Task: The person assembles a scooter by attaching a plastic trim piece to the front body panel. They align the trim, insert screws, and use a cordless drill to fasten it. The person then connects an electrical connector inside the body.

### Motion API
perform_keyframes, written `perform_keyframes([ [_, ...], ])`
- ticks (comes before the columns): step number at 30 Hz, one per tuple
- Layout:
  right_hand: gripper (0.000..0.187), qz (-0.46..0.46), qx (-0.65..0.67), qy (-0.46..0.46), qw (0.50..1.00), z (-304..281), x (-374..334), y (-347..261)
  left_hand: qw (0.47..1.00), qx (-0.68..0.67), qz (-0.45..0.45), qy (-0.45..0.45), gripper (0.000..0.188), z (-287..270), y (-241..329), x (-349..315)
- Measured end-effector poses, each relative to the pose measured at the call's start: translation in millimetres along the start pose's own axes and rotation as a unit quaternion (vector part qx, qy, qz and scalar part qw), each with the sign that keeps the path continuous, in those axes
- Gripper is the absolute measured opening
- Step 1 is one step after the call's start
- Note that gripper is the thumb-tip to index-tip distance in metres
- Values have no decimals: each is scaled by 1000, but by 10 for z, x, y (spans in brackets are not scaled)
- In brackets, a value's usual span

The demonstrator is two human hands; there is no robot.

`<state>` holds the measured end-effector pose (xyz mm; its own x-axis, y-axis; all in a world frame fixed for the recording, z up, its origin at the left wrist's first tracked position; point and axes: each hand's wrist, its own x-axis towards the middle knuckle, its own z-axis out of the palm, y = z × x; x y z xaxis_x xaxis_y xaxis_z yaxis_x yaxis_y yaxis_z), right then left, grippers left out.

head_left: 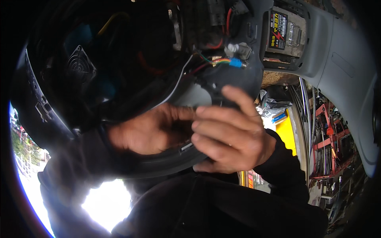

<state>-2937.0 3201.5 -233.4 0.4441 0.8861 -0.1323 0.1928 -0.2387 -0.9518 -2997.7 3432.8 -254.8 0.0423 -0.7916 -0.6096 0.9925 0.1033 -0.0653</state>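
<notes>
My left hand [145, 133] and my right hand [236, 137] meet fingertip to fingertip above a black curved rim [170, 168]. The left one is curled, its fingers bent inward and partly smeared by motion. Over on the right, the fingers bend towards the left hand, with the index finger lifted away from the rest. Whatever lies between the fingertips is hidden. Just beyond my hands is a smooth dark grey cover [232, 81]. Beside it a blue connector [237, 62] ends a bundle of coloured wires, next to a whitish plastic connector [238, 49]. A thin grey cable [180, 77] runs down towards my left hand.
At the upper right a grey plastic panel [345, 59] frames an opening with a labelled box [283, 31]. A round fan grille [81, 63] shows in the dark housing at left. Red metal racking [329, 139] and a yellow sheet [285, 133] stand to the right.
</notes>
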Motion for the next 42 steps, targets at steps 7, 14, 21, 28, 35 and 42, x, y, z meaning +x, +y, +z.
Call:
perform_keyframes([
  [7,21,11,-32,-52,998,26,159,-157,953,278,104,53,28,88,245,-182],
  [14,29,5,-62,-27,998,57,129,-214,680,670,105,277,42,914,66,-576],
  [21,16,9,-85,-3,996,101,122,-219,581,671,109,447,28,1142,-210,-311],
  [28,42,7,-120,-20,993,117,131,-215,566,673,96,467,22,1166,-209,-237],
  [35,47,25,-175,-85,981,57,128,-240,537,682,88,489,14,1187,-251,-203],
  [42,55,6,-147,-44,988,-47,10,-229,494,704,76,505,39,1239,-256,-244],
])
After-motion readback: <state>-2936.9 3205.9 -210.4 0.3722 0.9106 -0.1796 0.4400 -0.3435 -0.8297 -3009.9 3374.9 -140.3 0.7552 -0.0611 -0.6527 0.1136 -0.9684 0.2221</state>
